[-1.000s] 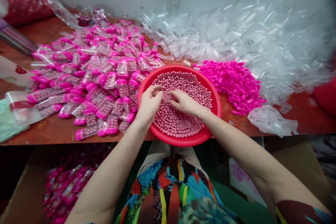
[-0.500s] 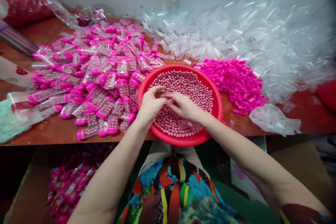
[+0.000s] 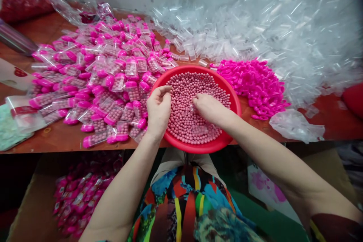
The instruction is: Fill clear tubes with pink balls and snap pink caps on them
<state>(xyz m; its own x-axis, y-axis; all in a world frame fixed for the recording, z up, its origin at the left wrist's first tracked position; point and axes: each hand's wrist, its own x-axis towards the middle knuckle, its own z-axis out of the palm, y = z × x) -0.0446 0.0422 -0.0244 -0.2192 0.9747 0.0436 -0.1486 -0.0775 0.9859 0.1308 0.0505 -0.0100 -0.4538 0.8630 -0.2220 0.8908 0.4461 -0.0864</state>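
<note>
A red basin [image 3: 237,111] full of small pink beads [image 3: 195,87] sits at the table's front edge. My left hand [image 3: 159,111] hovers over its left rim, fingers loosely curved with a gap to the thumb; nothing shows in it. Inside the basin, my right hand [image 3: 208,109] has its fingertips pinched together at the beads. A bit of clear plastic container [image 3: 193,108] shows at those fingertips, mostly hidden. Another clear container [image 3: 200,130] lies on the beads, nearer to me.
Bead-filled containers with pink caps [image 3: 113,79] are heaped left of the basin. Loose pink caps [image 3: 252,83] lie right, before a large pile of clear containers [image 3: 255,30]. A crumpled plastic bag [image 3: 295,125] rests at the front edge. Below stands a box of pink packets [image 3: 79,200].
My hands were together over the basin's middle and have parted. The left moved left to the rim; the right moved right and down to the beads.
</note>
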